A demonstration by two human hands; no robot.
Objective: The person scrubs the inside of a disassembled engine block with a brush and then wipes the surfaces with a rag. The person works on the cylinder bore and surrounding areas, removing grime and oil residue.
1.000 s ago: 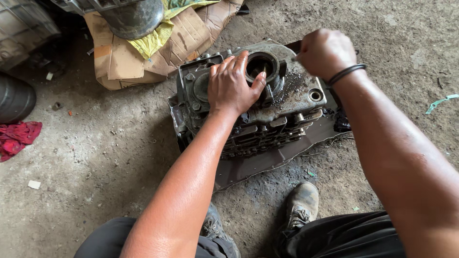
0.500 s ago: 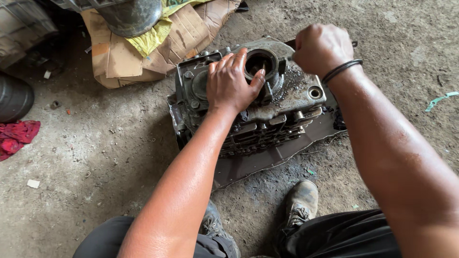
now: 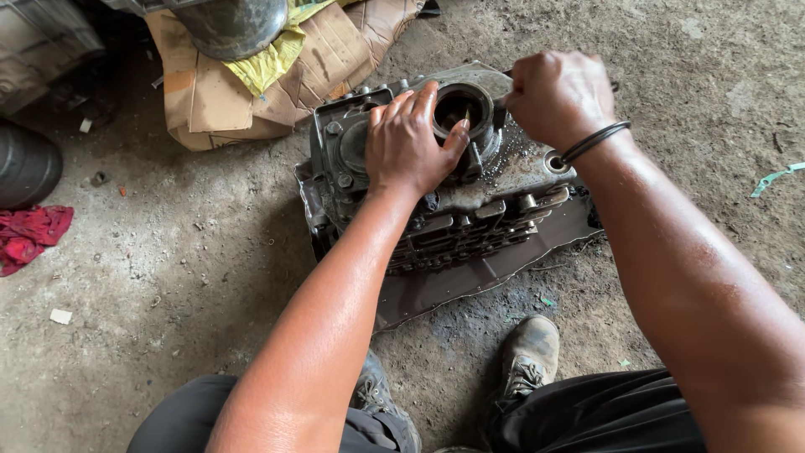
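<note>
On the dirt floor [image 3: 168, 277] in front of your knees sits a greasy metal engine block [image 3: 503, 180], resting on a dark metal sheet [image 3: 470, 281]. Your left hand [image 3: 408, 143] lies flat on top of the block, fingers spread wide, with the thumb at the rim of the round bore [image 3: 459, 107]. Your right hand [image 3: 558, 96] is closed in a fist just beside the bore, gripping a thin tool that is mostly hidden; a black band [image 3: 595, 141] circles that wrist. Behind the block lies crumpled cardboard [image 3: 210, 92] with a yellow cloth [image 3: 268, 54]. A red rag [image 3: 29, 235] lies well apart at the left edge. Your worn shoe [image 3: 528, 352] stands near the sheet.
</note>
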